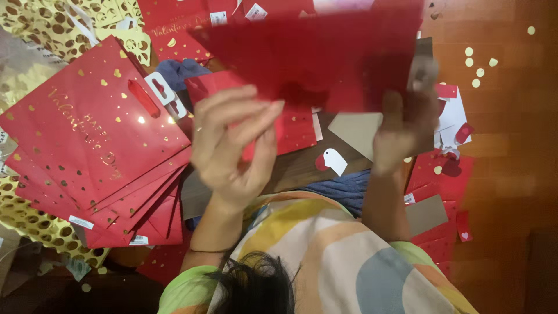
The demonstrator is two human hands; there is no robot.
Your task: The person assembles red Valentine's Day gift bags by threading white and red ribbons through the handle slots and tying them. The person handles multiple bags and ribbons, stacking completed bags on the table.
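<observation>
A flat red paper bag, blurred by motion, is held up over the floor between both hands. My left hand pinches its lower left edge with fingers stretched out. My right hand grips its lower right corner. Under the bag lie more red bag pieces and a grey cardboard insert. My patterned sleeve and hair fill the bottom of the view.
A fanned stack of red gift bags with gold dots lies at the left, over gold cut-out bags. White tags, blue cloth, red scraps and gold confetti are scattered on the wooden floor.
</observation>
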